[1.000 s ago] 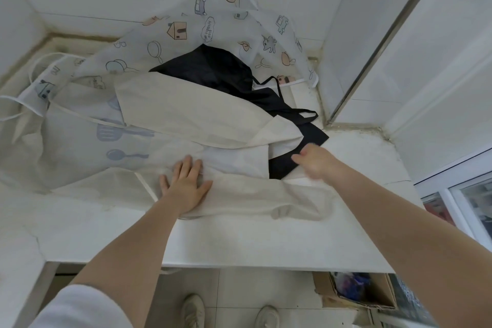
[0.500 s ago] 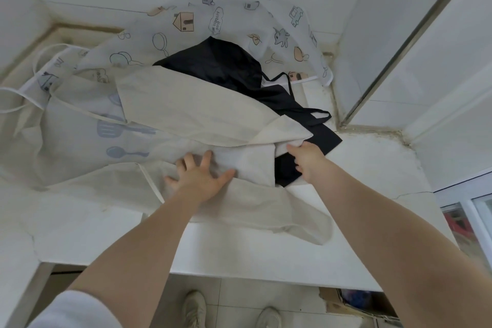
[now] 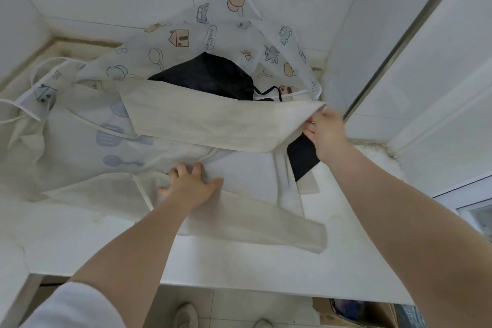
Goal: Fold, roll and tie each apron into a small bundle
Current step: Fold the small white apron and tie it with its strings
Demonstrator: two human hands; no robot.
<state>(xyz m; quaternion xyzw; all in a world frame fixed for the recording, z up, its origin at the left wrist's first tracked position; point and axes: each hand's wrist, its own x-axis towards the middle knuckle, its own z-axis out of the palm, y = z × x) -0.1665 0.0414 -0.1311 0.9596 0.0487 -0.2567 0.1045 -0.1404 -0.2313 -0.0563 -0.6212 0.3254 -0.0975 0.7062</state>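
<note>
A cream apron (image 3: 202, 122) lies spread over the white counter (image 3: 239, 266), partly folded over itself. My right hand (image 3: 324, 130) grips its folded corner and holds that flap lifted at the right. My left hand (image 3: 190, 185) presses flat with spread fingers on the apron's lower layer near the front. Under the cream cloth lies a black apron (image 3: 210, 76), with one black corner (image 3: 302, 157) showing below my right hand. A white apron printed with cartoon houses and cars (image 3: 213, 32) is draped at the back against the wall.
Tiled walls close the counter at the back and left. A window frame (image 3: 399, 42) stands at the right. Thin apron ties (image 3: 16, 112) trail at the far left. A cardboard box (image 3: 354, 311) sits on the floor below the counter edge, beside my shoes.
My right hand took hold of the cream flap's corner and pulled it up and to the right. My left hand slid slightly forward and stays pressed on the cloth.
</note>
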